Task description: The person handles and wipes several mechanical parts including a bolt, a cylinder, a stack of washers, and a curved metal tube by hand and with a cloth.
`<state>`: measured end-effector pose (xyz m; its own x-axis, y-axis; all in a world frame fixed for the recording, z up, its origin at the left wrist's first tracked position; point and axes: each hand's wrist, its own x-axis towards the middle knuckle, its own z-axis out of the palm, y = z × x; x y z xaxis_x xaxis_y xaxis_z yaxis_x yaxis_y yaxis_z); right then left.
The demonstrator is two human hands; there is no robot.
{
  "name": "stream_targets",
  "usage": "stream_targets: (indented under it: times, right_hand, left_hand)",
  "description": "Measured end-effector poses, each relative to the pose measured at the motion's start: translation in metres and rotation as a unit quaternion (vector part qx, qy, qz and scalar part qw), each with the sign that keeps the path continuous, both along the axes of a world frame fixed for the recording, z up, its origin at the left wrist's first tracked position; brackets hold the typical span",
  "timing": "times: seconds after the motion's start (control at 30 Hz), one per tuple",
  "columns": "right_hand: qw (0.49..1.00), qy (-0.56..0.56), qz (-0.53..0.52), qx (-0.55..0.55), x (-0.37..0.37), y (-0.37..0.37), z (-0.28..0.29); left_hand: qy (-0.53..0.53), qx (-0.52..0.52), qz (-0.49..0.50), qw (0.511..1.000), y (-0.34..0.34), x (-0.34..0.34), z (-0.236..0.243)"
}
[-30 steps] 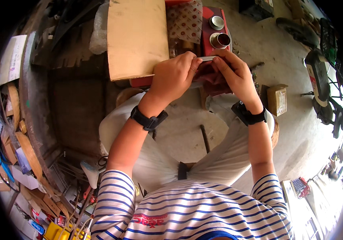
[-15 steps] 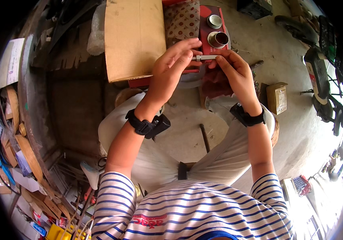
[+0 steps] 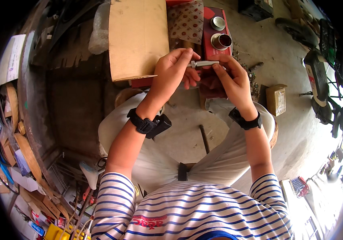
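My right hand [image 3: 233, 82] pinches a slim silver metal rod [image 3: 206, 63] with a hex-shaped part near its left end. My left hand [image 3: 170, 74] has its fingers loosely curled at that left end, its lower fingers hanging below. Dark red material [image 3: 211, 90] lies beneath the rod, partly hidden by my hands. Just beyond, a red box [image 3: 210, 53] bears a round metal lid [image 3: 218, 23] and a hollow metal cylinder [image 3: 220, 41]. Brown patterned wrapping [image 3: 185, 22] and a large cardboard flap [image 3: 137, 38] are left of them.
A small cardboard box [image 3: 275, 100] stands on the concrete floor at right, near a parked scooter [image 3: 319, 80] and a dark block [image 3: 255, 8]. Cardboard scraps [image 3: 25, 156] pile along the left edge. A short dark bar [image 3: 203, 136] is between my knees.
The rod shows more between my hands. My left fingers spread upward half a second ago; now they are lower and curled at its end. My right hand has shifted slightly down.
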<state>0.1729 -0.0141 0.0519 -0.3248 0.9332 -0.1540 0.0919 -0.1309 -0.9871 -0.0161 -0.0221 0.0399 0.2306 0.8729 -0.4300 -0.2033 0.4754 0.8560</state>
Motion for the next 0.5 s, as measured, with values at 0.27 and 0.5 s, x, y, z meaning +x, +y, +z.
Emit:
stream_targets:
  times: [0.27, 0.5]
  right_hand:
    - [0.997, 0.027, -0.06, -0.032, 0.002, 0.002, -0.007]
    - [0.999, 0.014, -0.032, 0.023, -0.005, -0.003, -0.007]
  left_hand:
    - [-0.04, 0.185, 0.07, 0.98, -0.005, 0.012, -0.006]
    - [0.063, 0.1, 0.02, 0.993, -0.004, 0.002, -0.009]
